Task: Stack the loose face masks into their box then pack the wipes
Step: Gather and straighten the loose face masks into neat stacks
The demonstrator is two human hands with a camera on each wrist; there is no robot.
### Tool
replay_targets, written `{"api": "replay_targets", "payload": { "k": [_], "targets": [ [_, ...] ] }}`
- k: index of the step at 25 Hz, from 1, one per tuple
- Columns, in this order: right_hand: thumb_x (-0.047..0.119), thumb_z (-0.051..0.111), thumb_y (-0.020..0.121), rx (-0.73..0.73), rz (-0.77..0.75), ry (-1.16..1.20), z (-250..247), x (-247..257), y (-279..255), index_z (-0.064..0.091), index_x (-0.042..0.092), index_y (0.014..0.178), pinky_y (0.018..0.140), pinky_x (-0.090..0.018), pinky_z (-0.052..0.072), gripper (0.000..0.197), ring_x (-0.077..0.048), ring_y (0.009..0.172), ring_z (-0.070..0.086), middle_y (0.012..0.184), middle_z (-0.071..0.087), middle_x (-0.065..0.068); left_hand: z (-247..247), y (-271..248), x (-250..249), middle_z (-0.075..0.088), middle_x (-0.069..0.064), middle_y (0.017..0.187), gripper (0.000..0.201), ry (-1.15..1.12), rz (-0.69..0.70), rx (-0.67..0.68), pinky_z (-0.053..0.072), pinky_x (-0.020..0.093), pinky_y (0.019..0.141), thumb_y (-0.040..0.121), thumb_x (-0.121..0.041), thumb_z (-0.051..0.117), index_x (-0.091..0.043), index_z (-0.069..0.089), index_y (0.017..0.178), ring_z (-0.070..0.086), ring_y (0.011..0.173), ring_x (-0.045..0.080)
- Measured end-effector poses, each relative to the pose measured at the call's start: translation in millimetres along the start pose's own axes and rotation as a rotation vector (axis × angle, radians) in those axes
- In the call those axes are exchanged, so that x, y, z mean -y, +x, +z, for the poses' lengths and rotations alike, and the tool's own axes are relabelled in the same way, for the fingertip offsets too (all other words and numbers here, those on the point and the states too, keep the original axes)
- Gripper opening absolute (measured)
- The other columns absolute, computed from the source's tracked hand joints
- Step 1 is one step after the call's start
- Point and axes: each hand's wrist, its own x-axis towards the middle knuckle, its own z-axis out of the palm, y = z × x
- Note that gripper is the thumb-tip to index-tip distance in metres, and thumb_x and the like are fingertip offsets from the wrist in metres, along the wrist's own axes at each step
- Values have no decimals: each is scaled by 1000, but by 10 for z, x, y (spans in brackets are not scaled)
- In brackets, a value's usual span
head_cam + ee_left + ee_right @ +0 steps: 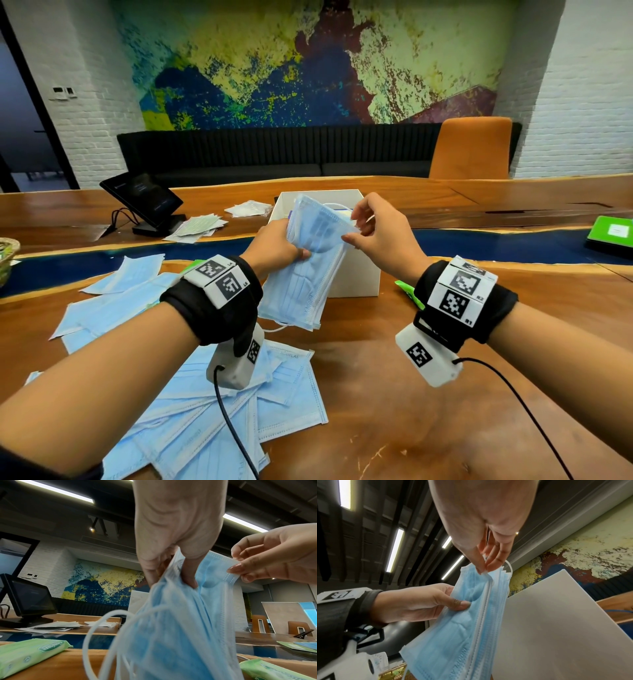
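My left hand (277, 245) grips a bundle of blue masks (306, 274), thumb curled over the front, fingers behind. My right hand (380, 233) pinches the bundle's top corner between thumb and fingertips (481, 566), other fingers loosely curled. The bundle hangs tilted, just in front of the white box (356, 277) at 12 o'clock, not in it yet. The box looks to have some masks inside already, though I can't tell how many.

Progress: I'd say partway through step one. Many loose masks (219, 411) lie on the table (445, 394) at 7 to 9 o'clock. Wipes untouched as far as I can judge: one green wipes pack (29, 654) at 9 o'clock, another green pack (267, 669) at 3 o'clock beside the box. Small sachets (195, 228) at 11 o'clock near the tablet stand (144, 202).
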Motion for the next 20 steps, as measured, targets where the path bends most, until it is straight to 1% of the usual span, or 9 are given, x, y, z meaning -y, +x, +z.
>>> {"api": "replay_targets", "payload": {
  "k": [4, 7, 8, 10, 12, 13, 15, 18, 20],
  "targets": [
    [18, 67, 85, 141, 35, 20, -38, 42, 1, 51, 15, 105, 55, 0, 42, 26, -3, 67, 50, 87, 53, 6, -2, -8, -33, 61, 2, 103, 38, 62, 33, 10, 47, 30, 77, 82, -10, 69, -12, 55, 117, 59, 94, 19],
    [33, 61, 89, 328, 70, -46, -57, 67, 37, 60, 11, 104, 56, -8, 41, 27, -3, 69, 50, 90, 59, 1, -24, -5, -61, 58, -1, 103, 42, 213, 122, 13, 43, 28, 76, 80, -12, 70, -14, 54, 119, 55, 92, 15],
    [38, 55, 91, 370, 97, -27, -55, 82, 41, 63, 9, 102, 57, -11, 40, 32, -5, 69, 51, 88, 60, -2, -28, -1, -65, 58, 0, 104, 43, 258, 147, 13, 42, 27, 77, 80, -12, 71, -14, 55, 120, 54, 92, 15],
    [49, 34, 96, 396, 195, 70, -59, 142, 37, 64, 3, 101, 54, -19, 37, 56, -13, 66, 50, 79, 58, -5, -34, 19, -53, 60, 2, 110, 45, 300, 167, 10, 41, 25, 80, 79, -12, 71, -15, 54, 121, 55, 96, 17],
    [53, 16, 97, 399, 301, 131, -50, 172, 44, 65, 3, 105, 49, -22, 35, 70, -14, 62, 48, 75, 57, -5, -34, 36, -30, 60, 4, 118, 49, 312, 157, -2, 43, 28, 84, 80, -14, 71, -16, 51, 125, 56, 105, 22],
    [53, 16, 97, 411, 334, 118, -39, 176, 47, 64, 4, 108, 48, -22, 37, 69, -13, 62, 47, 80, 57, -6, -37, 44, -19, 59, 5, 120, 51, 318, 146, -7, 44, 30, 87, 80, -16, 71, -16, 50, 126, 56, 108, 24],
    [49, 29, 98, 476, 351, 15, -28, 169, 51, 61, 6, 110, 49, -20, 41, 55, -12, 64, 47, 89, 54, -8, -42, 66, -5, 60, 7, 121, 48, 328, 134, -16, 45, 34, 89, 81, -17, 71, -15, 50, 124, 56, 110, 26],
    [36, 43, 97, 571, 338, -42, -8, 145, 33, 59, 12, 107, 46, -17, 42, 30, -9, 57, 45, 78, 51, -3, -58, 83, -5, 61, 6, 115, 40, 306, 126, -33, 47, 34, 84, 81, -20, 71, -15, 52, 117, 57, 104, 24],
    [29, 52, 94, 556, 306, -14, 15, 112, 33, 61, 13, 110, 41, -15, 42, 24, -8, 56, 44, 77, 52, 2, -63, 70, -22, 61, 6, 114, 39, 313, 134, -30, 44, 31, 79, 82, -21, 70, -13, 52, 116, 56, 98, 20]
  ]
}}
